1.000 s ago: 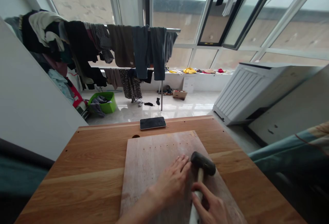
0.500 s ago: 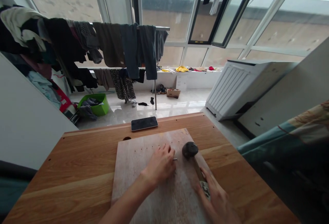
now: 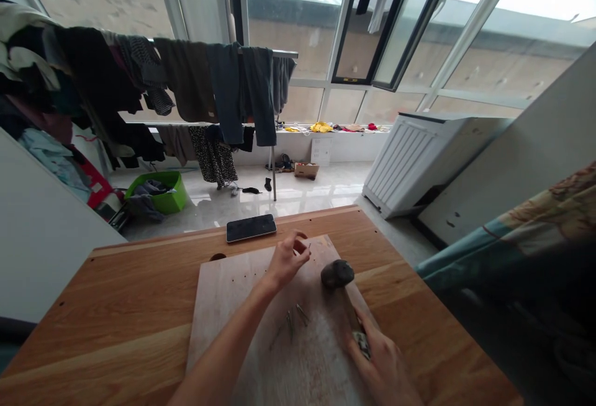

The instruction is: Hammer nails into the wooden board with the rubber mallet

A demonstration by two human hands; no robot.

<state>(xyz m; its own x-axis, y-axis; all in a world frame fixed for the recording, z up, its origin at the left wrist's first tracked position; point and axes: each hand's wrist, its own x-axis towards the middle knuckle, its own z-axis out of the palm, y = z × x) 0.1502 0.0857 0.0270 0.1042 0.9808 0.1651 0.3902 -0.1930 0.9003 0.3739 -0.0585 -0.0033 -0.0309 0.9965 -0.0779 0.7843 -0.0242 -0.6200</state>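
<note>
My left hand (image 3: pixel 287 257) is pinched on a thin nail (image 3: pixel 308 246), held over the far part of a pale wooden board (image 3: pixel 233 306). My right hand (image 3: pixel 384 369) grips the handle of a black-headed mallet (image 3: pixel 338 274), whose head rests on the board's right side. Several loose nails (image 3: pixel 293 318) lie on the board between my hands. A row of small nail marks runs along the board's far edge.
The board lies on a wooden table (image 3: pixel 130 306) with a dark phone (image 3: pixel 251 228) at its far edge. Beyond are a loaded clothes rack (image 3: pixel 186 83), a green basket (image 3: pixel 161 190), a white radiator cover (image 3: pixel 419 157) and patterned cloth (image 3: pixel 535 226) at right.
My left hand left the loose nails and lifted one forward toward the board's far edge. The mallet head slid slightly away from me. The camera view shifted rightward.
</note>
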